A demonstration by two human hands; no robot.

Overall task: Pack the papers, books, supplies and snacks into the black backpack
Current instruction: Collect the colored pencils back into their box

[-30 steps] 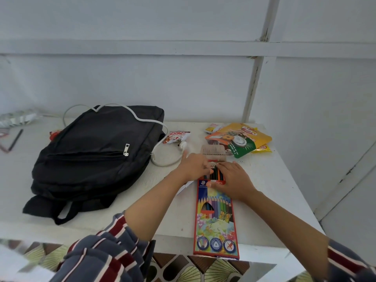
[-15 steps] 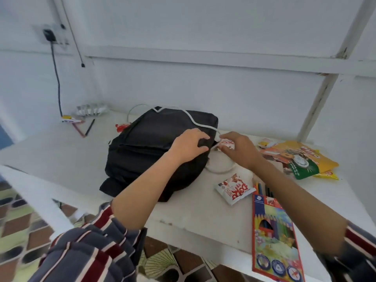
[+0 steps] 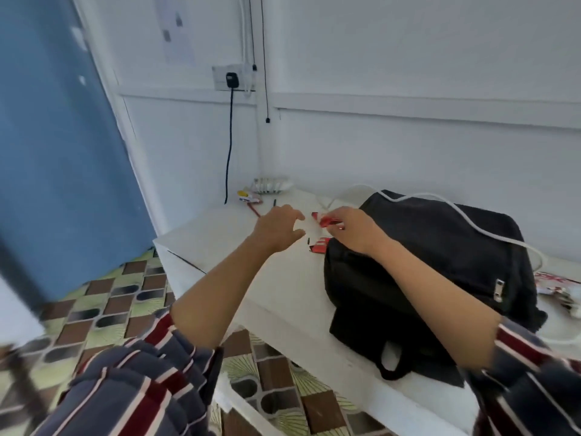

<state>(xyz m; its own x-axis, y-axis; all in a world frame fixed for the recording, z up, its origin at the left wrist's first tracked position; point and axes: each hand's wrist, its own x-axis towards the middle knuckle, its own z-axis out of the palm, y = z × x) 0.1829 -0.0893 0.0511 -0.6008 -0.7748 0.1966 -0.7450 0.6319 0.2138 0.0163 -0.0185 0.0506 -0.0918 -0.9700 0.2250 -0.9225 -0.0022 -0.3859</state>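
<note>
Black and lying flat, the black backpack (image 3: 440, 262) fills the right part of the white table (image 3: 251, 265), and a white cable (image 3: 490, 234) trails across its top. At the bag's far left corner the right hand (image 3: 355, 231) pinches a small red packet (image 3: 328, 221) between thumb and fingertips, clear of the tabletop. A second red packet (image 3: 319, 246) lies on the table just below it, right against the backpack's edge. Just left of both, the left hand (image 3: 276, 228) hovers with fingers spread and loosely bent, holding nothing. A red-and-white wrapper (image 3: 553, 282) lies by the bag's right side.
</note>
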